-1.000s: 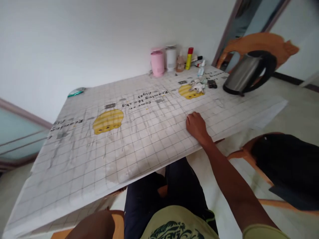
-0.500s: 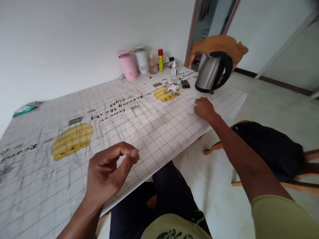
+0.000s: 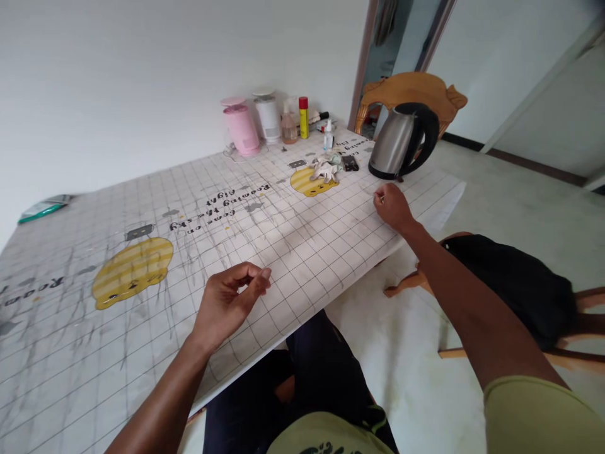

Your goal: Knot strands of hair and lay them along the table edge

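Note:
My left hand (image 3: 236, 296) hovers over the near edge of the table, thumb and forefinger pressed together in a pinch. Whatever may be between those fingertips is too small to make out. Farther right, my right hand (image 3: 393, 207) is closed like a fist above the tablecloth (image 3: 302, 252), just in front of a steel kettle (image 3: 394, 142) with a black handle. A tiny pale spot shows at its curled fingers, but I cannot name it. Beyond that hand, crumpled white gloves (image 3: 326, 167) lie beside a small black object (image 3: 350, 163).
Along the wall stand a pink device (image 3: 241, 129), a white one (image 3: 268, 118), a pump bottle (image 3: 289, 126), a yellow can with a red cap (image 3: 303, 118) and a small spray bottle (image 3: 328, 135). A green-edged packet (image 3: 45, 209) lies far left. Black cloth (image 3: 510, 284) covers a chair at right.
My left hand has shifted right and slightly up, still pinched. My right hand has moved a little right and curled tighter. A faint thin strand seen beside it earlier no longer shows clearly.

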Demonstrator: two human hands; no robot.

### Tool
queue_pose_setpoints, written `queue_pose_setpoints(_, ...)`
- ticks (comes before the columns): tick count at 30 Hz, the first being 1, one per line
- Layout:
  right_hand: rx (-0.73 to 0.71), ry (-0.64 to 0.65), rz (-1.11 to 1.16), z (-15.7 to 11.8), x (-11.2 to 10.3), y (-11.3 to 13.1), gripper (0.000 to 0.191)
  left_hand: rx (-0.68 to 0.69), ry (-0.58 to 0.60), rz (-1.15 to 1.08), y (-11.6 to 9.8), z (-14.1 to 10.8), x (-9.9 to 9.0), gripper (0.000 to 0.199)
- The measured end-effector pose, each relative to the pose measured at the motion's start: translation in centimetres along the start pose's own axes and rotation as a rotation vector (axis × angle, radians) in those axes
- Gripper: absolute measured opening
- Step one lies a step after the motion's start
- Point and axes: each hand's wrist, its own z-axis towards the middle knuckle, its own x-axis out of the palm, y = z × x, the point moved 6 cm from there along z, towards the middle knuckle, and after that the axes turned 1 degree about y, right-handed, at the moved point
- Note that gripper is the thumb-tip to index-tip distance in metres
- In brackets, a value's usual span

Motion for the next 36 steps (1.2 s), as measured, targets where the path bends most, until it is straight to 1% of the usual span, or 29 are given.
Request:
queue_pose_setpoints(4,0.232,-0.101,0.303,0.9,-1.2,-0.7,0.009,-0.024,-0.002,-0.034,1.0,0.5,-0.2,0.034)
queue_pose_setpoints(8,0.499,-0.140,0.615,1.4,-1.3,-0.8,0.016,-0.049,0.010,-0.060,1.2,0.7,-0.2,0.036)
queue_pose_setpoints(11,0.624,-0.142,0.746,1.2,-1.5,-0.2,0.022,-0.076,0.031,-0.105,1.2,0.9,0.1,0.036)
queue_pose_setpoints(13,0.670,-0.119,0.834,0.8,-1.7,0.7,0.027,-0.090,0.042,-0.144,1.1,1.3,0.8,0.037)
queue_pose_setpoints(16,0.663,-0.067,0.962,-0.4,-1.8,3.1,0.029,-0.101,0.027,-0.194,1.2,2.6,2.4,0.031)
queue_pose_setpoints(18,0.636,-0.010,1.036,-1.5,-1.7,5.3,0.027,-0.122,0.007,-0.236,1.4,3.9,4.2,0.024)
queue_pose_setpoints(20,0.601,0.070,1.098,-2.8,-1.3,8.0,0.024,-0.183,-0.010,-0.304,1.8,5.5,6.2,0.028)
queue_pose_setpoints(23,0.543,0.180,1.184,-4.9,-0.3,11.9,0.021,-0.278,-0.007,-0.479,2.3,7.6,9.4,0.045)
queue_pose_setpoints(24,0.529,0.203,1.211,-5.5,0.1,13.0,0.023,-0.286,0.001,-0.550,2.3,8.1,10.2,0.045)
queue_pose_setpoints(26,0.504,0.235,1.251,-6.6,0.7,14.6,0.028,-0.270,0.015,-0.687,2.3,8.7,11.5,0.037)
queue_pose_setpoints(28,0.479,0.245,1.264,-7.3,1.1,15.6,0.034,-0.235,0.008,-0.779,2.5,8.8,11.9,0.025)
queue_pose_setpoints(30,0.444,0.240,1.258,-7.7,1.4,16.1,0.039,-0.204,-0.028,-0.805,3.1,8.5,11.7,0.020)
queue_pose_setpoints(33,0.375,0.182,1.197,-7.9,1.2,16.3,0.041,-0.176,-0.080,-0.737,4.1,7.8,10.8,0.022)
queue_pose_setpoints(36,0.296,0.103,1.060,-8.1,0.6,16.4,0.037,-0.139,-0.100,-0.602,4.6,7.4,9.8,0.024)
